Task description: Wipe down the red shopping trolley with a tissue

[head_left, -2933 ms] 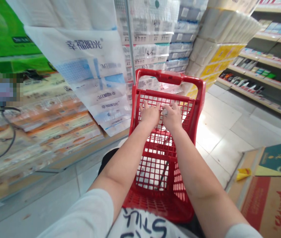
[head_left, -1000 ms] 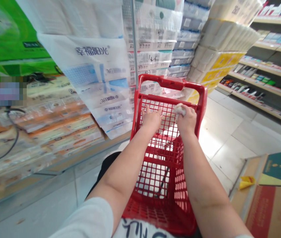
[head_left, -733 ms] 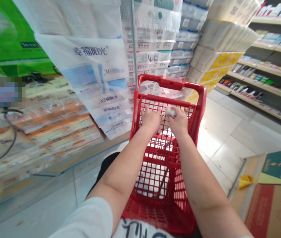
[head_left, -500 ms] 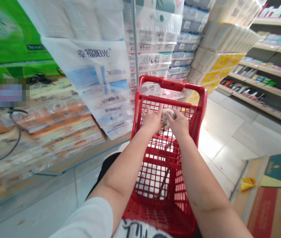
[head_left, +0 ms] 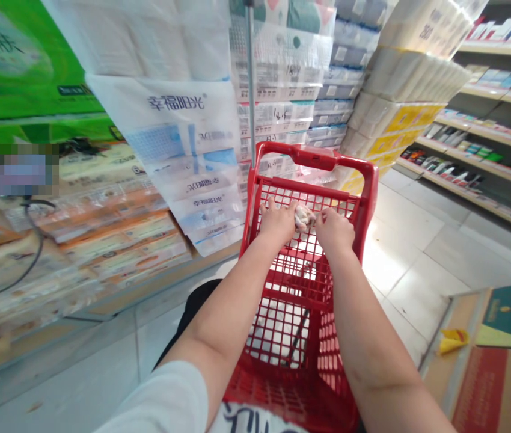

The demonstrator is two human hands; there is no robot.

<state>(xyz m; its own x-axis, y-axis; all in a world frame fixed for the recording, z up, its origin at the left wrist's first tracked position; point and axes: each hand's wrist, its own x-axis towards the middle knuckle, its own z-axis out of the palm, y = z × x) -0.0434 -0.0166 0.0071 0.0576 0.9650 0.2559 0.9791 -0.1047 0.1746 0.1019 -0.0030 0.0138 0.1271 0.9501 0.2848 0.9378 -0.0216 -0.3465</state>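
A crumpled whitish wad with brownish marks (head_left: pixel 304 218), like a used tissue or cloth, sits between my two hands over the red mesh panel. My right hand (head_left: pixel 336 233) has its fingertips pinched together at the wad's right edge. My left hand (head_left: pixel 278 224) lies on the mesh, its far fingers spread; its inner side touches the wad's left edge. Both hands are within the frame of a red plastic shopping basket (head_left: pixel 370 198), which stands tipped toward me, its handle at the far end. The undersides of my fingers are hidden.
Stacked tissue packs (head_left: pixel 178 138) rise close on the left and ahead, beside a metal pole (head_left: pixel 250 84). Stocked shelves (head_left: pixel 485 141) line the far right. Cardboard boxes (head_left: pixel 508 373) stand near right, beside the tiled floor (head_left: pixel 418 252).
My right hand has shifted right and slightly down, its fingers drawing back from over the wad. More of the wad shows now. My left hand's fingers are a little less spread.
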